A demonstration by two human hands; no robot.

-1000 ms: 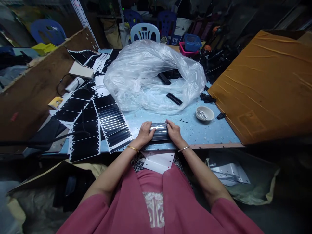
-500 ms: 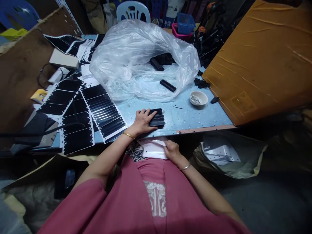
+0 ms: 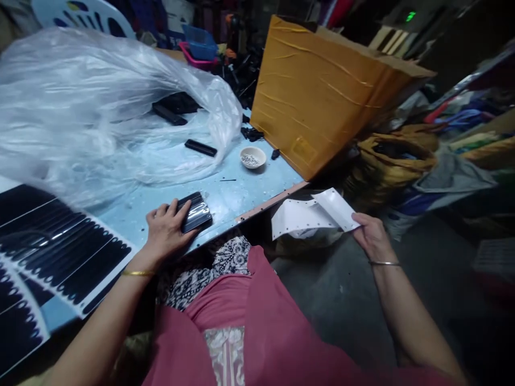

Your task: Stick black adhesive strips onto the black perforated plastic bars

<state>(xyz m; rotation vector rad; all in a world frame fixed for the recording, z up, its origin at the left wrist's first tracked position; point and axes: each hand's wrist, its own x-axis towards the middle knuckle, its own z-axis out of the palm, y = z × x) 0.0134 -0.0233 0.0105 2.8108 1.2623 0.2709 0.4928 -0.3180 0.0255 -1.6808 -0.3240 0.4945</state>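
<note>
My left hand lies on the blue tabletop with its fingers spread. Its fingertips and thumb rest on a set of glossy black strips at the table's near edge. Out to the right, past that edge, my right hand pinches one end of a white backing sheet with small dark holes along its sides. The sheet hangs bent in the air over the bag beside the table, hiding most of it. Sheets of black stickers spread across the table left of my left hand.
A big clear plastic bag covers the table's back left, with black pieces near its mouth. A small white bowl holds tiny metal parts. Behind it stands a taped brown carton. Sacks sit on the right.
My right hand has carried the white sheet from my lap out to the right, beyond the table edge. My left hand stays on the black strips. The view has turned right.
</note>
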